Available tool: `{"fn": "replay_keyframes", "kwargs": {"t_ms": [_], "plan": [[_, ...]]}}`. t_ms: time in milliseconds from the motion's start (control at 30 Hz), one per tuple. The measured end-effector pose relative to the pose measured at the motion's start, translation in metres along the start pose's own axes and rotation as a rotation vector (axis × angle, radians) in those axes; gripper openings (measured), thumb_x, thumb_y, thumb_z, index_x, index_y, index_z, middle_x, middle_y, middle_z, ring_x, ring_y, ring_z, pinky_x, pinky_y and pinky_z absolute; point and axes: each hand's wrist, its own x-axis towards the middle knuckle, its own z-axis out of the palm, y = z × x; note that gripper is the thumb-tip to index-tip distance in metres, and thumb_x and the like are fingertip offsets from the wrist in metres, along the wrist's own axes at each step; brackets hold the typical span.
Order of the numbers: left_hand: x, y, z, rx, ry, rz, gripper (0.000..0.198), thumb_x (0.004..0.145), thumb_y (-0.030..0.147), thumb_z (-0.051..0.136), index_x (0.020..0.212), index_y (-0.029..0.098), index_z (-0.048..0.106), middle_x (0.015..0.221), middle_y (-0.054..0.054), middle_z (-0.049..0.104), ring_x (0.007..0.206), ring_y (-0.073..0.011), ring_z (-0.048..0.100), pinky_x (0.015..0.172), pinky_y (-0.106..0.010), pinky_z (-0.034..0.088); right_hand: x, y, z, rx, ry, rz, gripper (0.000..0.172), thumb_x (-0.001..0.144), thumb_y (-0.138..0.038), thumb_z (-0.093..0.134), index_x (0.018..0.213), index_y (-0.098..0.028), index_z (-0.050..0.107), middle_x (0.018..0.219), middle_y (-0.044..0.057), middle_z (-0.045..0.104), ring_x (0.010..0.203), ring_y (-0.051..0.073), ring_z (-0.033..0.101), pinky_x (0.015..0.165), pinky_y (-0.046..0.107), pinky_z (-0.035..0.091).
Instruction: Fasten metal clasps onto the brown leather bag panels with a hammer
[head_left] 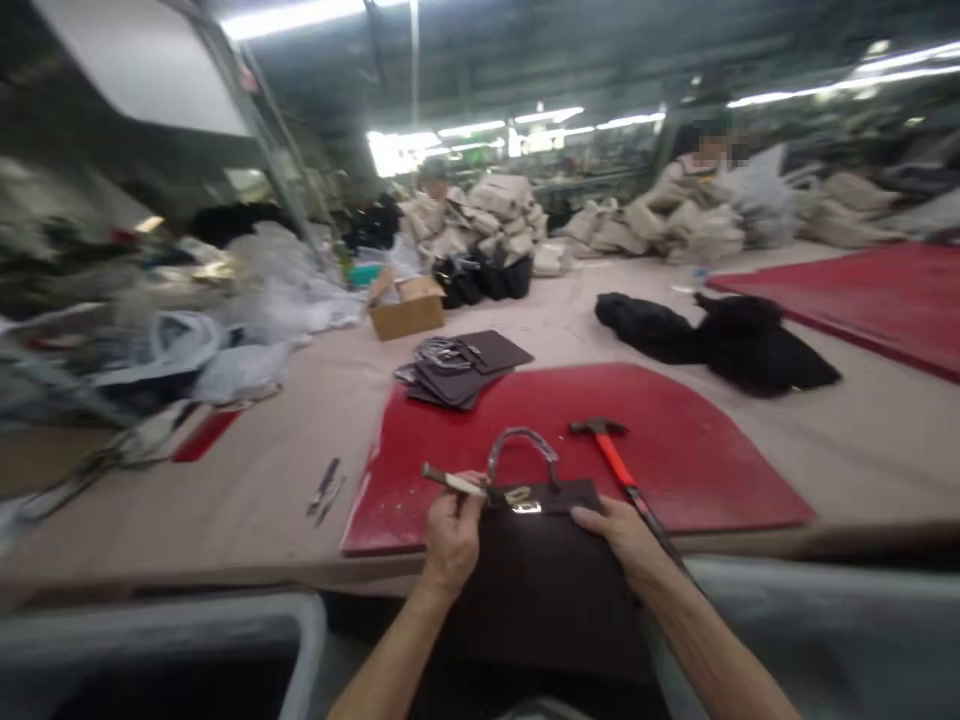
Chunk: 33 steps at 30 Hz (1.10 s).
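A dark brown bag panel (pixel 551 590) with a wrapped, arched handle (pixel 525 437) and a metal clasp (pixel 526 508) lies over the table's front edge. My left hand (pixel 454 535) is closed at its upper left corner, pinching a dark strap (pixel 439 475) whose end sticks out to the left. My right hand (pixel 619 535) grips the panel's upper right edge, thumb on top. A hammer (pixel 615 460) with an orange and black handle lies on the red board (pixel 675 430), right of the panel, its lower end beside my right forearm.
Stacked brown panels (pixel 469 370) lie on the board's back left. Behind are a cardboard box (pixel 407 310), black cloth (pixel 750 340) and beige bag piles (pixel 487 215). Small tools (pixel 326 490) lie left. Grey bins (pixel 311 640) stand below the front edge. A person (pixel 694 165) is at the back right.
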Motion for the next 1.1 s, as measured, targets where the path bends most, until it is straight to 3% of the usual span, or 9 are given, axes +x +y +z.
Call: {"fn": "replay_keyframes", "kwargs": {"t_ms": [67, 133, 233, 433, 833, 1100], "plan": [[0.0, -0.001, 0.012, -0.029, -0.099, 0.013, 0.026, 0.092, 0.04, 0.063, 0.097, 0.015, 0.067, 0.103, -0.01, 0.07, 0.098, -0.0221, 0.066, 0.091, -0.037, 0.054, -0.022, 0.009, -0.015, 0.077, 0.076, 0.023, 0.046, 0.067, -0.039, 0.086, 0.102, -0.013, 0.068, 0.085, 0.006, 0.071, 0.076, 0.023, 0.068, 0.073, 0.038, 0.056], [0.0, 0.005, 0.021, -0.053, -0.181, 0.031, 0.022, 0.092, 0.037, 0.062, 0.099, 0.016, 0.066, 0.106, -0.01, 0.07, 0.1, -0.0222, 0.067, 0.09, -0.035, 0.055, -0.026, 0.012, -0.013, 0.133, 0.099, 0.011, 0.051, 0.058, -0.039, 0.089, 0.098, -0.014, 0.07, 0.08, 0.005, 0.072, 0.073, 0.025, 0.068, 0.073, 0.039, 0.055], [-0.001, 0.011, 0.036, -0.077, -0.272, 0.016, 0.019, 0.092, 0.034, 0.062, 0.099, 0.017, 0.065, 0.108, -0.011, 0.07, 0.102, -0.0224, 0.067, 0.088, -0.034, 0.056, -0.022, 0.011, -0.003, 0.179, 0.079, -0.006, 0.052, 0.056, -0.039, 0.089, 0.097, -0.014, 0.071, 0.081, 0.005, 0.072, 0.07, 0.022, 0.067, 0.072, 0.036, 0.053], [0.001, 0.005, 0.059, -0.076, -0.332, 0.019, 0.016, 0.09, 0.032, 0.063, 0.097, 0.018, 0.067, 0.11, -0.01, 0.07, 0.105, -0.0229, 0.067, 0.096, -0.038, 0.054, -0.027, 0.009, 0.005, 0.215, 0.035, 0.032, 0.044, 0.056, -0.036, 0.09, 0.089, -0.013, 0.071, 0.074, 0.003, 0.069, 0.061, 0.018, 0.062, 0.061, 0.029, 0.049], [0.012, 0.0, 0.048, -0.189, -0.398, -0.127, 0.02, 0.092, 0.035, 0.064, 0.098, 0.017, 0.064, 0.108, -0.01, 0.071, 0.103, -0.0235, 0.069, 0.091, -0.035, 0.056, -0.024, 0.014, 0.004, 0.332, -0.109, 0.024, 0.047, 0.058, -0.037, 0.089, 0.097, -0.016, 0.071, 0.082, 0.003, 0.071, 0.067, 0.019, 0.066, 0.066, 0.031, 0.053], [0.01, -0.01, 0.044, -0.204, -0.404, -0.132, 0.018, 0.094, 0.034, 0.062, 0.1, 0.017, 0.063, 0.113, -0.011, 0.07, 0.104, -0.0239, 0.068, 0.091, -0.035, 0.055, -0.017, 0.01, 0.006, 0.34, -0.079, 0.092, 0.044, 0.057, -0.037, 0.089, 0.092, -0.015, 0.073, 0.078, 0.003, 0.07, 0.065, 0.017, 0.064, 0.062, 0.027, 0.051]]}}
